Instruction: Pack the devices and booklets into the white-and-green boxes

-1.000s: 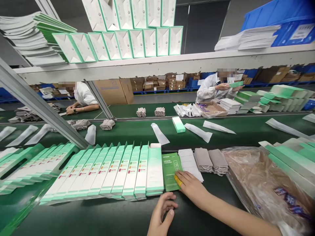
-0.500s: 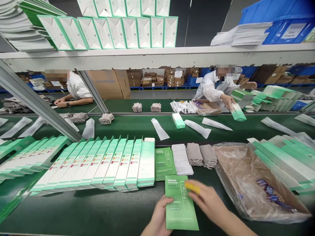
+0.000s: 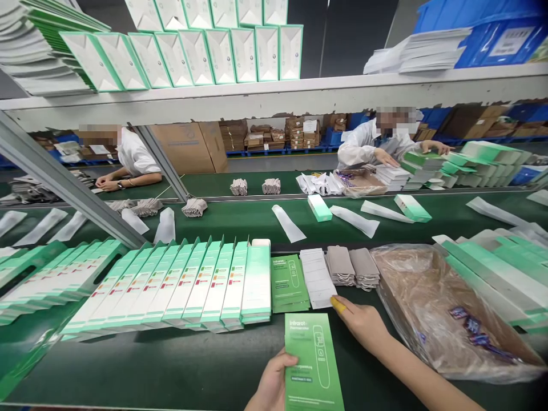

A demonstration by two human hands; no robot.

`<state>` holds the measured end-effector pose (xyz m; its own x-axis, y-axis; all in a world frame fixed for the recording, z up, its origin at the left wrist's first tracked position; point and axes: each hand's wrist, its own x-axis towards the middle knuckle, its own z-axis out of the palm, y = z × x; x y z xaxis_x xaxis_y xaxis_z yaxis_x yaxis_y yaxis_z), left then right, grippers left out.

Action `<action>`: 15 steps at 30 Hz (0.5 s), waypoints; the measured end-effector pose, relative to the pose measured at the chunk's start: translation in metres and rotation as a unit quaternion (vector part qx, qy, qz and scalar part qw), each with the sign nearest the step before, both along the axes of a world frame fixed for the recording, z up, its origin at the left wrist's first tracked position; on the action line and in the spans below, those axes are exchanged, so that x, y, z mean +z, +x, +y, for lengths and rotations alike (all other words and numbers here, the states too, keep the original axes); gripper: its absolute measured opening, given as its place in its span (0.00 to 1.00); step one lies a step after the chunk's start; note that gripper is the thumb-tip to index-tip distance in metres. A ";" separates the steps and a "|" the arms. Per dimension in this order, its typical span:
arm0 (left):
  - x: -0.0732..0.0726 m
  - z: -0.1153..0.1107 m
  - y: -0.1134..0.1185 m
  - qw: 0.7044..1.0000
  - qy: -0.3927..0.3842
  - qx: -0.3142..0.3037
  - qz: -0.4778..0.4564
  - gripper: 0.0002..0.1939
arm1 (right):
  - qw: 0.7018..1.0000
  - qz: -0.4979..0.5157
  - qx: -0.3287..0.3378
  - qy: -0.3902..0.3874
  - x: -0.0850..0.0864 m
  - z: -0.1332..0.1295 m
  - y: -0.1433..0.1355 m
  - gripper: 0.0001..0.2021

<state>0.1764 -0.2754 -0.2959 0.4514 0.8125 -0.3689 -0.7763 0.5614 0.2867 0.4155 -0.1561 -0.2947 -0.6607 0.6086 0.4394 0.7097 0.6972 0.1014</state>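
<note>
My left hand [image 3: 274, 377] is closed on a green booklet [image 3: 314, 365] with a thermometer outline on its cover, thumb on top along the left edge. My right hand [image 3: 359, 319] has a yellow covering on one fingertip. Its fingers are pinched at the lower right corner of a white folded leaflet [image 3: 317, 279], which lies on a stack. Left of these leaflets is a pile of green booklets [image 3: 291, 284]. Folded grey pouches [image 3: 341, 265] lie just to their right.
A row of green-and-white boxes [image 3: 205, 285] leans at left. At right, a plastic-lined carton [image 3: 411, 297] holds small purple packets [image 3: 471, 325]. Beyond, a green belt [image 3: 240, 222] carries white sleeves and boxes. Two people sit across, under a shelf [image 3: 257, 105].
My right hand has left the green booklet and moved up to the white leaflets. The booklet has dropped slightly lower in my left hand. Across the belt, a co-worker has set down a box.
</note>
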 end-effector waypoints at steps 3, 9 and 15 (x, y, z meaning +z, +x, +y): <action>0.011 0.005 0.003 0.999 -0.030 -0.023 0.035 0.21 | 0.988 0.148 -0.046 0.021 0.024 -0.012 0.010 0.11; 0.029 0.029 0.021 0.998 -0.046 -0.002 0.051 0.24 | 0.985 0.161 0.069 -0.004 0.047 -0.065 0.007 0.14; 0.029 0.044 0.036 0.990 0.016 0.062 0.124 0.26 | 0.987 0.083 0.117 -0.071 0.044 -0.085 -0.003 0.15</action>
<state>0.2121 -0.2310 -0.2672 0.2455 0.8694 -0.4289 -0.7423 0.4531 0.4937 0.4125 -0.2413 -0.2511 -0.7170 0.5114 0.4737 0.5261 0.8428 -0.1135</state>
